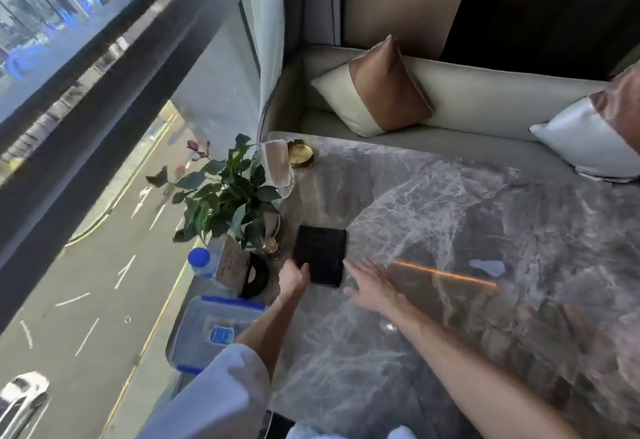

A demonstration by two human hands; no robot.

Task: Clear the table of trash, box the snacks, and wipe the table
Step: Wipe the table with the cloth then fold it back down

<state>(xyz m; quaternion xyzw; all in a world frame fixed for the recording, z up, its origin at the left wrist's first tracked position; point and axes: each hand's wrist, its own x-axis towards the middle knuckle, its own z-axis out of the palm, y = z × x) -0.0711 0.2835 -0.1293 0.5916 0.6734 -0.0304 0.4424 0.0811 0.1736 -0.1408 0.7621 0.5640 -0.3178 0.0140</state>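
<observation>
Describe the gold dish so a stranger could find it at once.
Start at the marble table and go to its far corner by the window curtain. The gold dish sits there beside a clear glass. It is the only shiny brass-coloured, round, shallow thing on the table.

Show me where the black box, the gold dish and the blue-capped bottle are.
black box (320, 253), head view, middle of its top face
gold dish (300, 154), head view, its rim
blue-capped bottle (199, 258), head view, its cap
</observation>
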